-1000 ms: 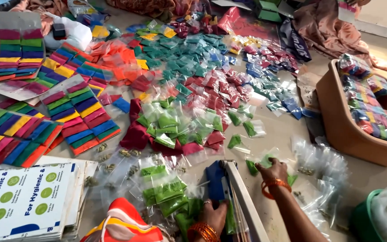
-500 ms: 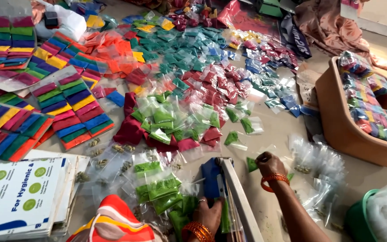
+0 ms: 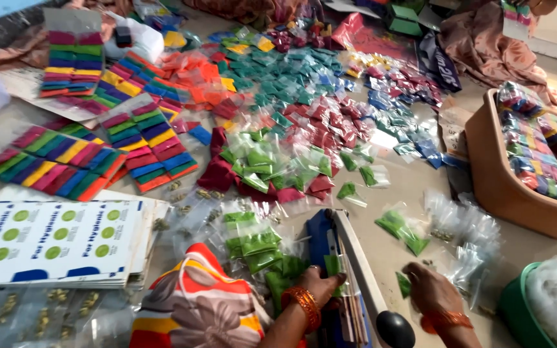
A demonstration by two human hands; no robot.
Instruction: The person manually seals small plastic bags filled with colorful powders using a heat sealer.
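- Nearest: left hand [image 3: 320,283], bangled at the wrist, fingers pinched shut on a small green packet [image 3: 333,264] held against the blue heat sealer [image 3: 330,258] on the floor.
- Right hand [image 3: 430,287], also bangled, fingers curled around another small green pouch [image 3: 403,284] just right of the sealer's long arm; the black knob [image 3: 394,328] sits near the lower edge.
- Handling, judged: the packet looks light, soft and slippery in its clear film, the powder shifting inside; best pinched at the empty top edge, not the filled belly.
- Beside the left hand: a heap of green packets [image 3: 253,241]; 1 stack of printed cards [image 3: 53,241] further left.
- Middle: loose green pouches [image 3: 404,229], clear empty bags [image 3: 462,222], a brown tub [image 3: 504,193] of filled strips at right.
- Far: sheets of multicoloured packets [image 3: 143,138], then red [image 3: 330,122] and teal [image 3: 291,77] packet piles.
- Against the frame 1.0 s ago: the right hand has come down from the loose pouch toward the sealer; the view has dipped closer.
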